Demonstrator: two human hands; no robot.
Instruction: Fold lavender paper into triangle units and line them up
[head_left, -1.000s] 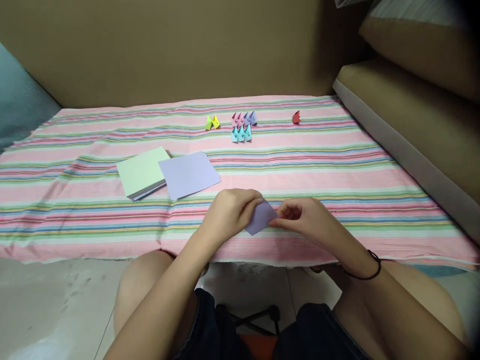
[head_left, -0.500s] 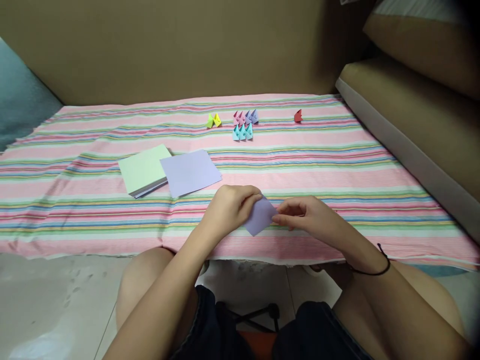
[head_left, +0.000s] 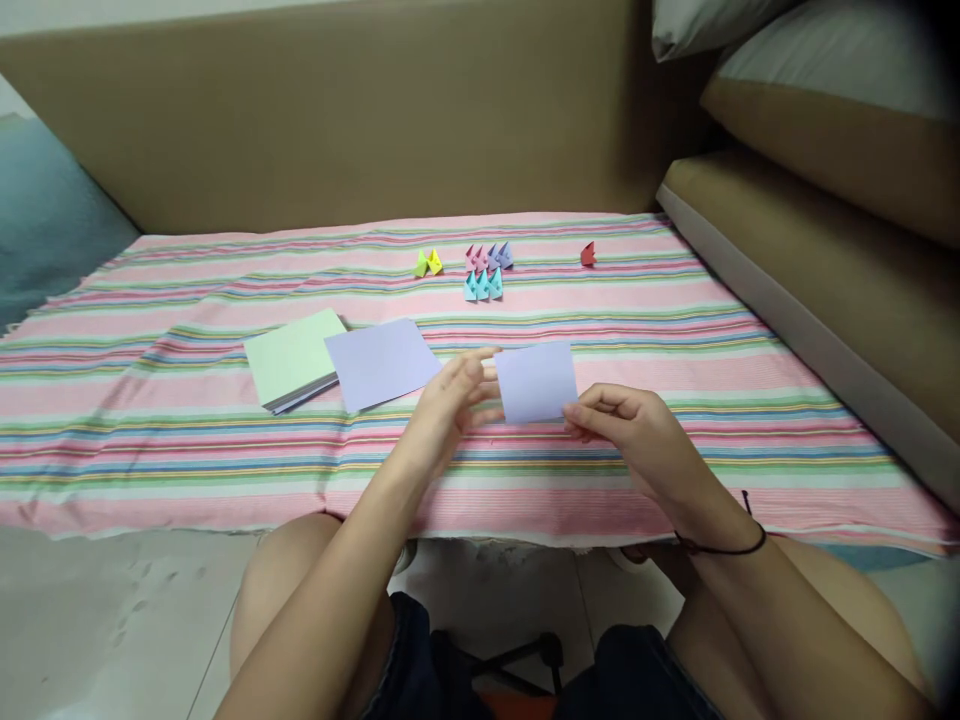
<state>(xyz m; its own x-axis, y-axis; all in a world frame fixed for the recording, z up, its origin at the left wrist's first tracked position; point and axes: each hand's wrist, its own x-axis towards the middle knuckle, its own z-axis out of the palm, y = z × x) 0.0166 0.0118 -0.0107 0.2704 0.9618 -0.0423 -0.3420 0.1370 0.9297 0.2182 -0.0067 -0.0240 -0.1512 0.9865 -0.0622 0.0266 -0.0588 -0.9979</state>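
A small lilac sheet of paper (head_left: 536, 383) is held up over the striped cloth, its lower right corner pinched between the thumb and fingers of my right hand (head_left: 619, 425). At the sheet's left edge is my left hand (head_left: 454, 400), fingers apart and stretched out; some fingertips are close to or behind the paper, and whether they touch it I cannot tell. To the left lie larger lilac paper (head_left: 384, 362) and a stack of paper (head_left: 296, 357) with a pale green sheet on top.
Folded paper pieces stand at the back of the striped cloth (head_left: 675, 340): yellow ones (head_left: 428, 263), pink ones (head_left: 476, 259), lilac ones (head_left: 500, 256), turquoise ones (head_left: 483, 286) and a red one (head_left: 589, 254). Brown cushions (head_left: 810, 260) rise on the right; a backrest (head_left: 337, 120) stands behind.
The lilac sheet has turned from a diamond position to nearly upright and risen away from me. My left hand has let go of its corner and opened. The view has tilted up slightly.
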